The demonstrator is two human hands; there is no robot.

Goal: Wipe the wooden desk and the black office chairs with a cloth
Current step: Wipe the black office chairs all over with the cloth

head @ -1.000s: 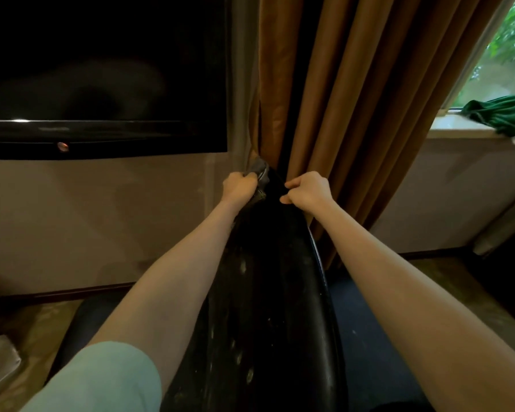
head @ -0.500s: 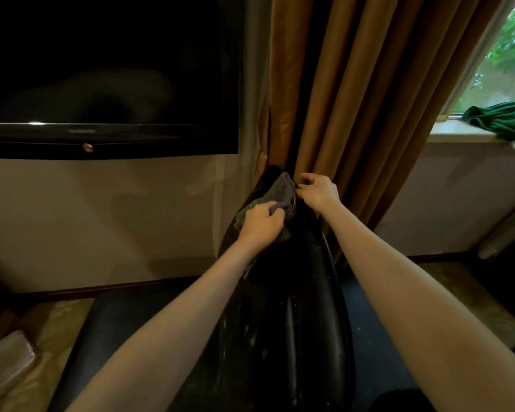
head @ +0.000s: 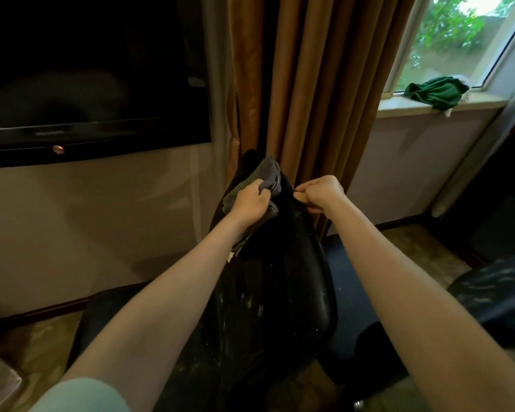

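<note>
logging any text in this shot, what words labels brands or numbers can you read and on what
Nothing here can be read.
On the television, lower bezel: a small mark, too blurred to read.
No lettering shows on the grey cloth, the black chair, the curtain or the green cloth on the sill.

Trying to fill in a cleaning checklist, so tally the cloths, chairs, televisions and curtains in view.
Cloths: 2, the grey cloth in the left hand and the green cloth on the windowsill
Chairs: 2, the black chair in the middle and what looks like a second chair at the right
Television: 1
Curtain: 1
Total: 6
</note>
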